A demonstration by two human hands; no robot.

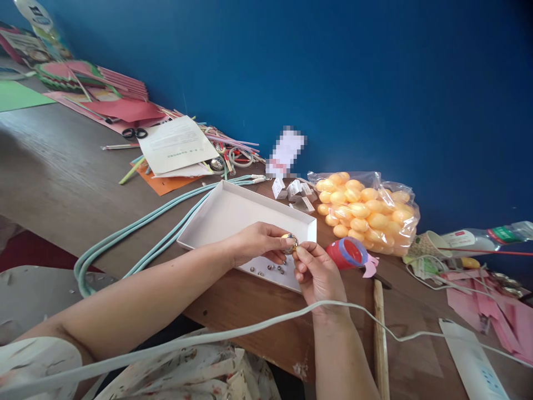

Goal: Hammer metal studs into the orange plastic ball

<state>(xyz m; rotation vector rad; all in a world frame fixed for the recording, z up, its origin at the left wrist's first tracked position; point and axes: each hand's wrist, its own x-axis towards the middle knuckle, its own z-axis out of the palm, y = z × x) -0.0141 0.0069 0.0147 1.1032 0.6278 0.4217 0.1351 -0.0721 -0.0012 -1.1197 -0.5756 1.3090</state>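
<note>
My left hand (264, 240) is closed on a small shiny round piece (290, 242), silver and gold in colour. My right hand (320, 273) pinches at the right edge of that piece; what lies between its fingertips is hidden. Both hands are above the near right part of a shallow white box (245, 208). Several small metal balls (270, 268) lie inside the box, below my fingers.
Behind the box is a clear bag of yellow-orange balls (366, 208). A red tape roll (345, 253) stands right of my right hand. Blue-green cords (137, 225) loop at the left. A white cable (250, 328) crosses in front. Scissors (134, 133) and papers (175, 144) lie farther back.
</note>
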